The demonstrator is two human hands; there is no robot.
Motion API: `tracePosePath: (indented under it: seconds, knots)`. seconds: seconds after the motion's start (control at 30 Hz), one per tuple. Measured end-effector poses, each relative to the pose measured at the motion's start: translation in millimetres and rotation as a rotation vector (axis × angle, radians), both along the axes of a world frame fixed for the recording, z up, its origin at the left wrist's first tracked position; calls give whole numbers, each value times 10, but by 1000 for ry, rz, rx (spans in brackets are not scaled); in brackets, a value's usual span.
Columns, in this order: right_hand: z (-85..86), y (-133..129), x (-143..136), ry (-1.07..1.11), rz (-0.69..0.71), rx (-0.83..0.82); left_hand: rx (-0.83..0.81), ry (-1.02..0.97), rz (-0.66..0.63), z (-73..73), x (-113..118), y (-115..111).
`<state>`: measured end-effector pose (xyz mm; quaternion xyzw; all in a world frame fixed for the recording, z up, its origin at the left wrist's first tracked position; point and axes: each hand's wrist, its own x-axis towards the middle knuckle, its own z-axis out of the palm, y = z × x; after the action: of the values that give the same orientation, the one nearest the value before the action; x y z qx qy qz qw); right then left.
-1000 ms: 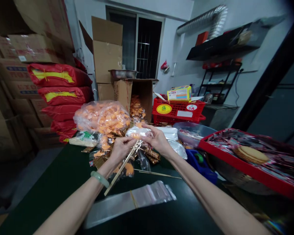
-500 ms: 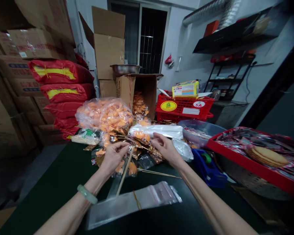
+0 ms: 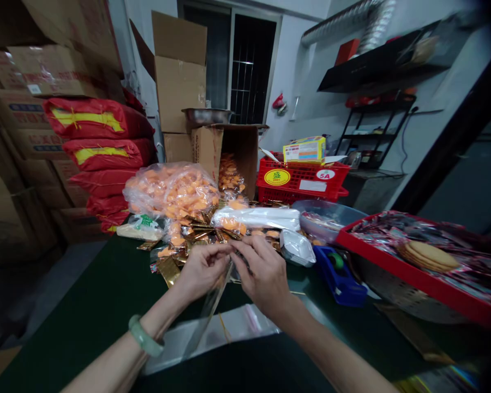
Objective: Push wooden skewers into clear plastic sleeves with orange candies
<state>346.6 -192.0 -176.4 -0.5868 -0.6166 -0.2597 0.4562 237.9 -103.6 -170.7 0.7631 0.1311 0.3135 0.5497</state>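
My left hand, with a pale green bangle on its wrist, pinches the top of a long clear bag. My right hand meets it there, fingers bent at the same end of the bag. A thin stick seems to be inside the bag, though blur hides the detail. Below the hands lies a stack of flat clear bags with a rubber band round it. Just beyond the hands are gold packets, small orange pieces and a white plastic roll.
A large bag of orange pieces sits at the back left. To the right are foil trays, a blue tape dispenser, a clear bowl and a red-rimmed basket. A red crate stands behind.
My right hand has moved left and down to meet my left hand at the bag's top. My left hand has shifted slightly right. The view has turned a little to the right.
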Motion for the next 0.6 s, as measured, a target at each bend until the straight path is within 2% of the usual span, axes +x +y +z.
tracePosePath:
  seconds: [0.07,0.2,0.3,0.47,0.6]
  knots:
    - [5,-45,-22,-40,-9,-76,122,41,-44,16,-23,-43]
    - [10,-151,31,-77,60,-253,393,215,-64,20,-80,-118]
    - [-11,-254,63,-69,52,-301,495,279,-84,28,-87,-185]
    - [-87,-348,32,-33,-87,-234,466,293,-187,64,-28,-278]
    - [-73,-407,202,12,-191,-131,314,307,-297,83,-22,-322]
